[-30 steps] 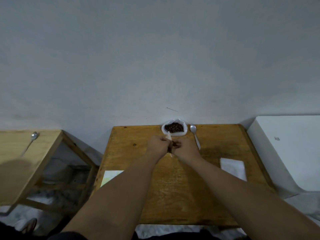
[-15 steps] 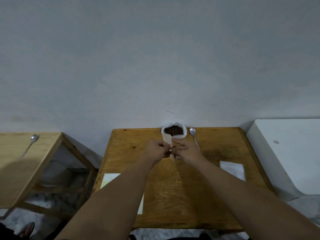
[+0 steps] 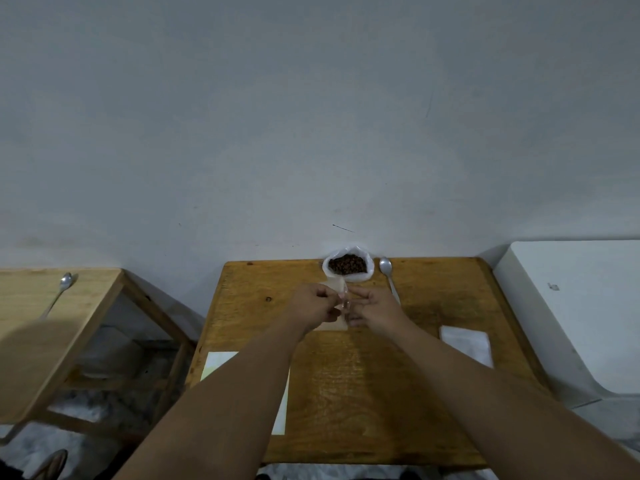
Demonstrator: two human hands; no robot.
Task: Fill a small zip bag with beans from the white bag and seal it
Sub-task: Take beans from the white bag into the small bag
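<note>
A white bag (image 3: 367, 271), open at the top and full of dark brown beans (image 3: 347, 265), stands at the far edge of the wooden table (image 3: 363, 393) against the wall. Just in front of it I hold a small clear zip bag (image 3: 333, 288) upright between both hands. My left hand (image 3: 311, 308) pinches its left side with curled fingers. My right hand (image 3: 375, 310) meets its right edge with thumb and fingertips. The bag's contents are hidden behind my fingers.
A metal spoon (image 3: 388, 277) lies right of the white bag. A white stack of flat bags (image 3: 465, 344) sits at the table's right, a white sheet (image 3: 220, 363) at its left. A second wooden table (image 3: 41, 334) with a spoon (image 3: 62, 285) stands left; a white box (image 3: 575, 306) right.
My hands have drawn slightly apart, and more of the small zip bag shows between them than a second ago. The white bag and the spoon have stayed put.
</note>
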